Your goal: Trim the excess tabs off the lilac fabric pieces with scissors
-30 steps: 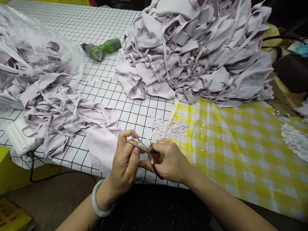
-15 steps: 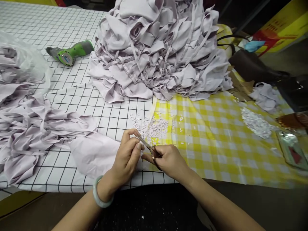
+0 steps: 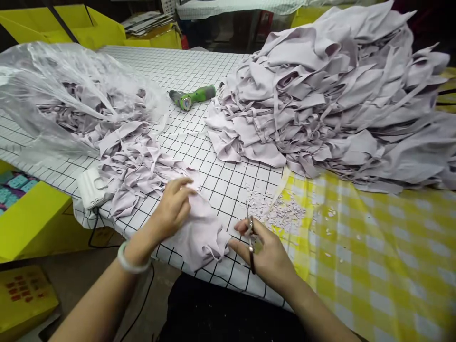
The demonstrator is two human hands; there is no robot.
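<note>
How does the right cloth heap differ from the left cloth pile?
The right heap is larger and taller; the left pile is lower. The left pile lies partly inside a clear plastic bag; the right heap shows no bag over it. Both are crumpled, pale lilac cloth.

Main table (image 3: pixel 194 149) is covered in white cloth with a black grid, with a yellow-and-white checked sheet (image 3: pixel 370 256) laid over the right part. Yellow boxes (image 3: pixel 105 28) are lined up behind it, and another cloth-draped table (image 3: pixel 242 6) can be spotted further back. Drab floor (image 3: pixel 85 268) is glimpsed bottom left, next to a red-printed yellow carton (image 3: pixel 30 311). Background's left pretty dim tbh.
</note>
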